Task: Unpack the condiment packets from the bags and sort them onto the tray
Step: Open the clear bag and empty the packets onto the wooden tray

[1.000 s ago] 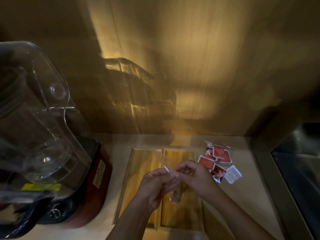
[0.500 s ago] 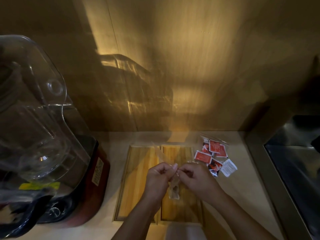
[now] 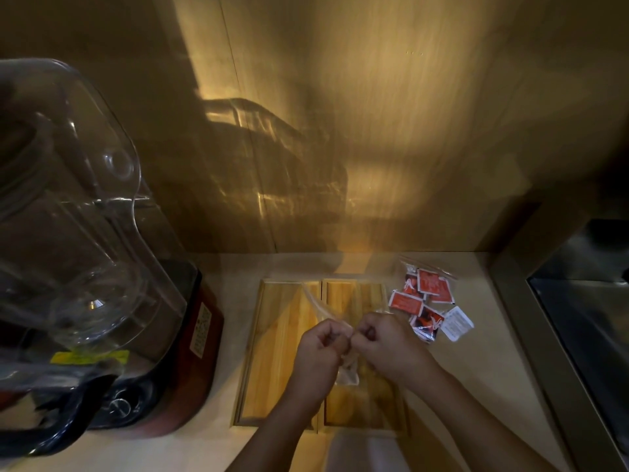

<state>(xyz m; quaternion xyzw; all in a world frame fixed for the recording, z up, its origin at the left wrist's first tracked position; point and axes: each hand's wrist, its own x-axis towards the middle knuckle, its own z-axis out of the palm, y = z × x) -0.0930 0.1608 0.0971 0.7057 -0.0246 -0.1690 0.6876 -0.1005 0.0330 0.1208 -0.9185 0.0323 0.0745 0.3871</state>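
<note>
Clear plastic bag (image 3: pixel 343 356) pinched at lower centre between left hand (image 3: pixel 320 349) and right hand (image 3: pixel 388 345), fingers closed on it above wooden tray (image 3: pixel 272 352); red packets (image 3: pixel 425 301) bagged right of tray on desk (image 3: pixel 483 335).

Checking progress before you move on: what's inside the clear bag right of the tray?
The clear bag holds several red packets and a white packet at its near end. Any packets beneath those are covered, so the count is uncertain.

the hands (image 3: pixel 354 342) hide the clear bag's (image 3: pixel 349 373) top; its contents are too blurred to tell
</note>
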